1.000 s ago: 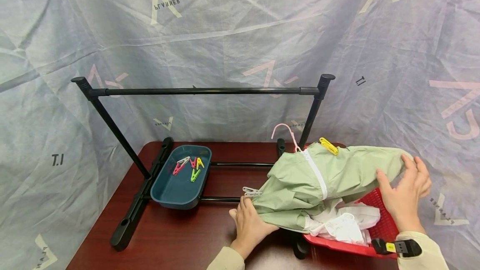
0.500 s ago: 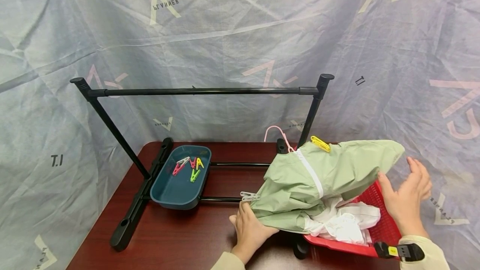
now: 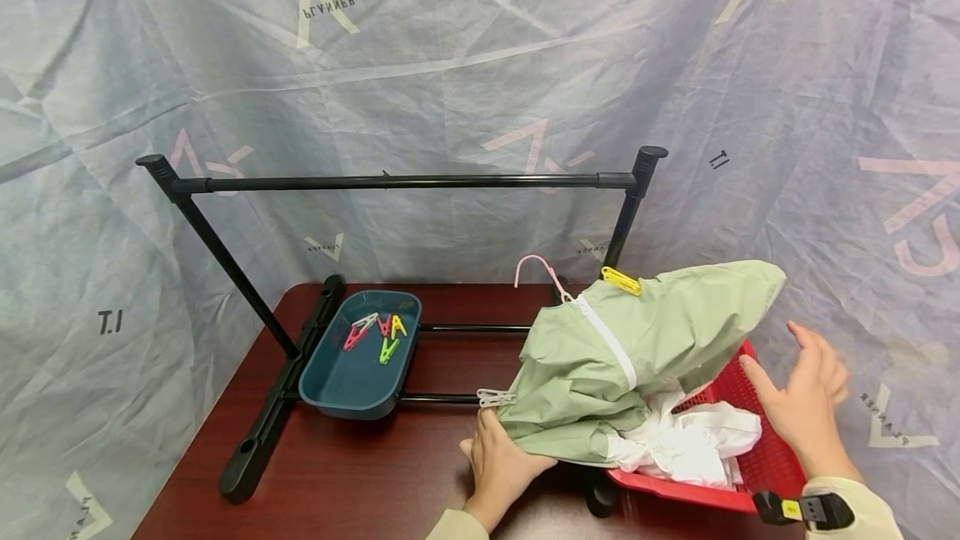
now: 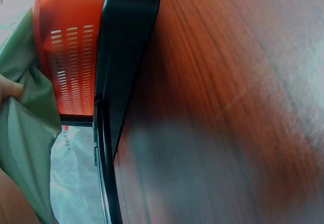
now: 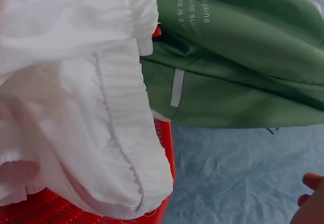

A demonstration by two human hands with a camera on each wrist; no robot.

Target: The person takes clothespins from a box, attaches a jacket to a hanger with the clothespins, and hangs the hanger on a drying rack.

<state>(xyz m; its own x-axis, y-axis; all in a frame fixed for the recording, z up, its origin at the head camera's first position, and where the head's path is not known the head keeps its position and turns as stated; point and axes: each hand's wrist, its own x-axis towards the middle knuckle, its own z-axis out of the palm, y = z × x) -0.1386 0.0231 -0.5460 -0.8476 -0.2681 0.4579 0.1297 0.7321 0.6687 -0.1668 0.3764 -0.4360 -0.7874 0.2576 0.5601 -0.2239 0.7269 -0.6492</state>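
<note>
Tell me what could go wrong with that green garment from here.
Only the left hand holds the green garment; the right hand hangs apart, so the far end might sag into the red basket. White cloth lies against the garment and could get dragged along. The pink hanger's hook sticks out and may snag on the black rack.

Head view bright, fairly even — left wrist view softer, pale glare on tabletop (image 4: 217,82) at right.

Pink hanger (image 3: 555,277): largely hidden by green garment (image 3: 660,332). Your right hand (image 5: 314,204): cropped by the right-wrist view's edge. Lettering (image 5: 192,5): perhaps too blurred to read whole.
</note>
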